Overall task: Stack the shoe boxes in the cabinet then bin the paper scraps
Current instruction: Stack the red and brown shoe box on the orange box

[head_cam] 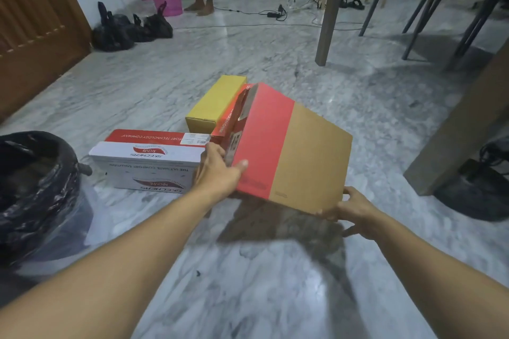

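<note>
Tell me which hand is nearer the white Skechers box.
Left. The left hand grips the red-and-brown box right beside the white Skechers box; the right hand holds that box's far corner.

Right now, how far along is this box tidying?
Nothing looks stacked yet, and no cabinet is in view. Both hands, left and right, hold the red-and-brown box tilted off the floor. The white box, yellow box and two red boxes wait; no scraps show.

- One camera only, worn on my head, faced forward and down.
- It sat close over my forearms, with the marble floor (275,283) beyond.
</note>
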